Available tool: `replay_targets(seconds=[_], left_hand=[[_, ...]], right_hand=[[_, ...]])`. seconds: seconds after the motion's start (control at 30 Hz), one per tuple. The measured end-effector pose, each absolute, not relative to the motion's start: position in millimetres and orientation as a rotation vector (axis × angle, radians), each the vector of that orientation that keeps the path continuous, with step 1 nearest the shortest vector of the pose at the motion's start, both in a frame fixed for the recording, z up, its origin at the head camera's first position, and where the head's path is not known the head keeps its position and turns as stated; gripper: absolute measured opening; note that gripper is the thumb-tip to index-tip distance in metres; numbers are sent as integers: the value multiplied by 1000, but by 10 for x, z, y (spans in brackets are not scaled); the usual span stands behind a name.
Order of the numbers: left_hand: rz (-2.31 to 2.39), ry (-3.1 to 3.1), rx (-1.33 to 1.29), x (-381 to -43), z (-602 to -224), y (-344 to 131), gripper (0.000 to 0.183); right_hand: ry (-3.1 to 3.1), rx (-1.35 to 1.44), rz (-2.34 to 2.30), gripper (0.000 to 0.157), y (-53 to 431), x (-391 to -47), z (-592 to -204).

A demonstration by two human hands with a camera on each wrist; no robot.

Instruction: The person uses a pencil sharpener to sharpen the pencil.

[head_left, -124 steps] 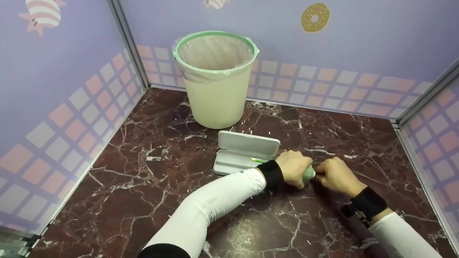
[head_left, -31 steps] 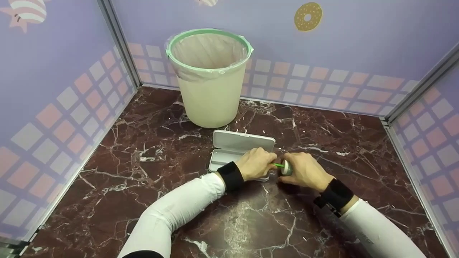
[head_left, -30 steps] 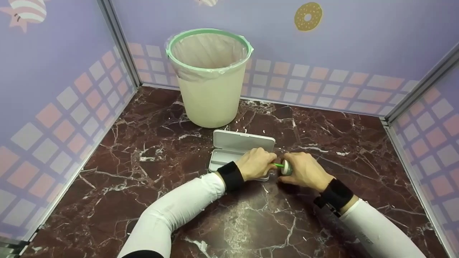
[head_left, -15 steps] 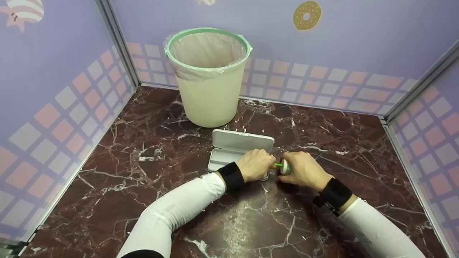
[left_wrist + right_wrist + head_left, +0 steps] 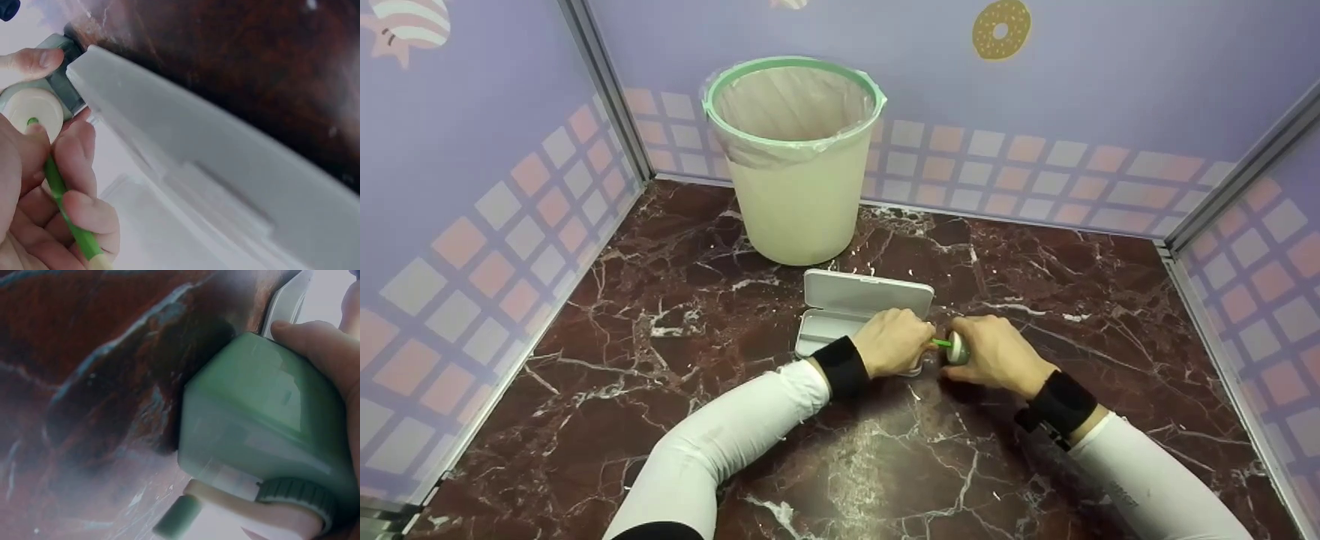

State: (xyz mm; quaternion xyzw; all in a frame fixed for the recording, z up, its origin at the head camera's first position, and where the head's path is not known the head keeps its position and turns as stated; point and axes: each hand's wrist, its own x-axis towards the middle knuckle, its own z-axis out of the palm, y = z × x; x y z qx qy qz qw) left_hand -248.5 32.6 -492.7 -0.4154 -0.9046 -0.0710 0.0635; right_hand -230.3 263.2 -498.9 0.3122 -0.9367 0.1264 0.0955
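In the head view my left hand [image 5: 892,341] pinches a green pencil [image 5: 943,343] over the right end of an open grey pencil case [image 5: 866,292]. The left wrist view has the pencil's front end in the hole of the sharpener's round cream face [image 5: 42,107], with my fingers curled along the shaft. My right hand [image 5: 997,352] grips the boxy green pencil sharpener [image 5: 259,405], thumb on one side and fingers on the other. The sharpener's crank arm [image 5: 247,509] with its dark green knob [image 5: 177,517] points away from the pencil, untouched.
Behind the case stands a cream waste bin [image 5: 802,202] with a green rim and a clear liner. Small white scraps [image 5: 872,270] are scattered on the dark red marbled tabletop [image 5: 660,405]. Patterned panels [image 5: 1057,90] enclose the table at the back and sides.
About four seconds ago my left hand held the sharpener and my right was at its back. Now my right hand holds it and my left the pencil. Over the last second, almost nothing moved.
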Motion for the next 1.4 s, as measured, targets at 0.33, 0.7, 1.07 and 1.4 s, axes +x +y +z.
replay_targets(seconds=[0.33, 0.7, 1.07, 1.4], left_hand=[[-225, -2633, -1277, -2505, -4948, 306, 15], [-10, -2586, -1258, -2509, -4946, 301, 7], [51, -2582, -1296, -2520, -4956, 246, 11], [-133, -2627, -1284, -2526, -4938, 250, 17]], right_hand=[[-2779, 919, 382, 44, 2634, -2299, -5008], [-2812, 893, 357, 45, 2599, -2311, -4992], [-2792, 898, 351, 42, 2588, -2307, -4996], [-2815, 876, 354, 44, 2601, -2300, -4985]])
